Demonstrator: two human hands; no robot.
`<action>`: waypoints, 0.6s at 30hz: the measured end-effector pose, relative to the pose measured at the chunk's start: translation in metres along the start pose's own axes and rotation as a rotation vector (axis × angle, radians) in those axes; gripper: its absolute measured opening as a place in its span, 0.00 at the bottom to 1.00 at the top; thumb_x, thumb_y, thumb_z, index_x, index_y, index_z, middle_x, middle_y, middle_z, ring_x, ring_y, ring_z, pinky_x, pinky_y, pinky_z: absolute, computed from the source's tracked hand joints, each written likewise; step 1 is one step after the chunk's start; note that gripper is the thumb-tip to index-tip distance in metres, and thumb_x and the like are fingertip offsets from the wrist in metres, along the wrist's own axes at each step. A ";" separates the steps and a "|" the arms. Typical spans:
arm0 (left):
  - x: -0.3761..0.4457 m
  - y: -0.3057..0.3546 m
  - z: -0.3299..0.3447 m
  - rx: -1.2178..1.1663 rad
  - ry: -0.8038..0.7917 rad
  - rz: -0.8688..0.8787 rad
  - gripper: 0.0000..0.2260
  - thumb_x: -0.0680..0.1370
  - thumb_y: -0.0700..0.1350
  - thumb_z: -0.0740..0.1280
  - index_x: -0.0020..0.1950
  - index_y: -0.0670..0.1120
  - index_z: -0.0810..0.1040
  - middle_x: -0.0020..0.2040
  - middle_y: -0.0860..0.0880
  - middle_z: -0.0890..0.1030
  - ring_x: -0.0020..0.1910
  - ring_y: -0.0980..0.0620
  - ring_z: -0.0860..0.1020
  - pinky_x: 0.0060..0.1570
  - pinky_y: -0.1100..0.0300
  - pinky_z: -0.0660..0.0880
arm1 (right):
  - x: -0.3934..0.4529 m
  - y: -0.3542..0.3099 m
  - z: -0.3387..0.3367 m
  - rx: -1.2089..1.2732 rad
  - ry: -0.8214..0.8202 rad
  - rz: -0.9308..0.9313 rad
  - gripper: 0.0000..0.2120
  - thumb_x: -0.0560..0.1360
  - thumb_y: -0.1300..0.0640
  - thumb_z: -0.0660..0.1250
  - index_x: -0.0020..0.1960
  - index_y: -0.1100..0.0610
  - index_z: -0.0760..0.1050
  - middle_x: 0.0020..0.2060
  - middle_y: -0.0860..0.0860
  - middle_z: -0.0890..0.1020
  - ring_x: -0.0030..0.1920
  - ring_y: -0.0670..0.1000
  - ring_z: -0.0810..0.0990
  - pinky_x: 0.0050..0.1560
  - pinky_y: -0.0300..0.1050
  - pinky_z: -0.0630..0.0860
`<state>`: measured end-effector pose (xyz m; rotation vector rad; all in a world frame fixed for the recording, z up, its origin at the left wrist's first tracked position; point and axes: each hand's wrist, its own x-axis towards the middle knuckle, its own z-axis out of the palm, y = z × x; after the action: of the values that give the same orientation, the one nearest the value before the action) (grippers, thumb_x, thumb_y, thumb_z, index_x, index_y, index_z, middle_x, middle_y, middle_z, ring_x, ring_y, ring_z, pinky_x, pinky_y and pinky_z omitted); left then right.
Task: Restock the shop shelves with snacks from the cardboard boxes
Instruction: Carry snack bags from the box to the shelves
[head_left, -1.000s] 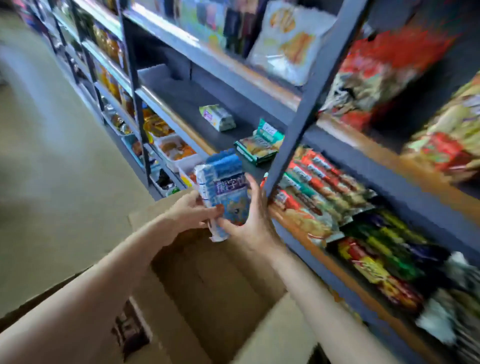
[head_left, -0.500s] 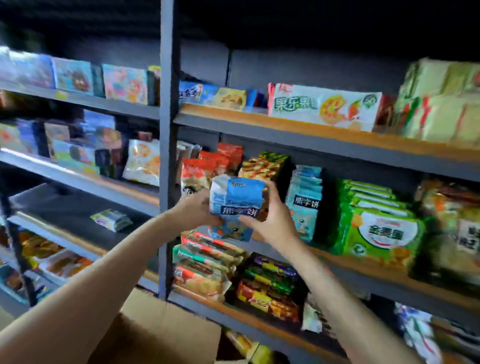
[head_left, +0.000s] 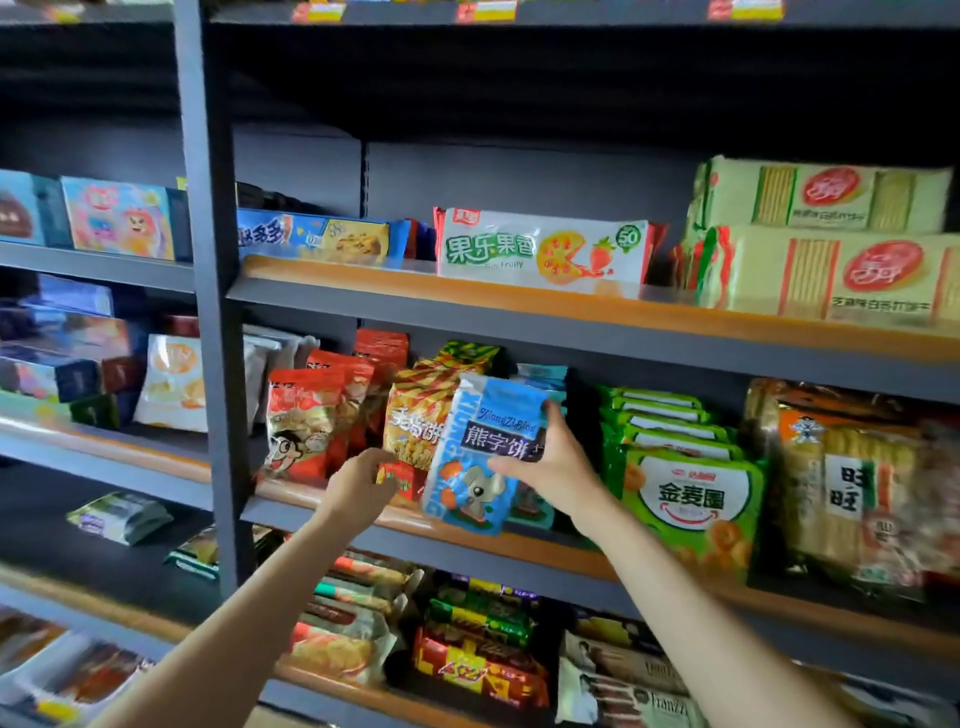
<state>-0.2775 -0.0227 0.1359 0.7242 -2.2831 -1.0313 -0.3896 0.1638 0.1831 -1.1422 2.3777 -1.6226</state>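
Dark grey metal shelving with an upright post (head_left: 210, 312) fills the view, its boards edged in orange-brown wood. The middle shelf (head_left: 519, 543) carries rows of snack packs standing upright: red bags (head_left: 304, 421) at the left, a yellow striped bag (head_left: 421, 410) beside them, green packs (head_left: 685, 499) to the right and pale cracker packs (head_left: 852, 488) further right. The shelf above (head_left: 467, 299) holds a white fruit-biscuit pack (head_left: 540, 249), a blue cookie box (head_left: 311, 236) and stacked cream cracker packs (head_left: 826, 239). Below, the lower shelf (head_left: 332, 686) holds more wrapped snacks lying flat. To the left of the post, a nearly bare dark shelf has one small packet (head_left: 119, 517) lying on it. The blue bag (head_left: 485, 452) stands slightly tilted at the front edge of the middle shelf, between the yellow striped bag and the green packs, in front of a row of like blue bags (head_left: 543, 376). The right hand (head_left: 553, 462) grasps it from its right side, fingers curled over the front near the dark label and thumb behind. The left hand (head_left: 358, 486) is just left of the bag's lower corner, fingers bent toward a small red box (head_left: 402, 478); whether it touches or grips anything cannot be told. The bag is light blue and white, with a dark band of white characters across its middle and a cartoon grey mouse below.
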 end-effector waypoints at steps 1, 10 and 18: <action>0.003 -0.002 0.000 0.033 -0.008 0.012 0.17 0.76 0.37 0.61 0.64 0.45 0.74 0.55 0.43 0.79 0.42 0.48 0.77 0.36 0.60 0.69 | 0.005 -0.001 0.007 0.011 -0.015 -0.002 0.30 0.67 0.60 0.76 0.63 0.51 0.64 0.51 0.46 0.79 0.54 0.48 0.78 0.50 0.41 0.74; 0.018 -0.017 -0.011 -0.031 -0.032 0.004 0.17 0.76 0.35 0.61 0.65 0.44 0.71 0.58 0.46 0.78 0.57 0.47 0.76 0.54 0.54 0.74 | 0.041 -0.012 0.051 -0.006 -0.098 -0.018 0.29 0.69 0.59 0.75 0.64 0.54 0.63 0.52 0.46 0.77 0.55 0.49 0.77 0.50 0.42 0.75; 0.005 0.008 0.000 0.050 0.302 0.448 0.19 0.72 0.40 0.65 0.63 0.43 0.71 0.57 0.48 0.75 0.55 0.50 0.73 0.53 0.54 0.70 | 0.039 -0.006 0.016 -0.187 -0.093 -0.019 0.33 0.66 0.58 0.77 0.65 0.52 0.63 0.52 0.45 0.77 0.52 0.47 0.77 0.48 0.43 0.74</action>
<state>-0.2835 -0.0215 0.1439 0.3317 -2.0770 -0.6114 -0.4080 0.1267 0.1944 -1.2430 2.5086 -1.3423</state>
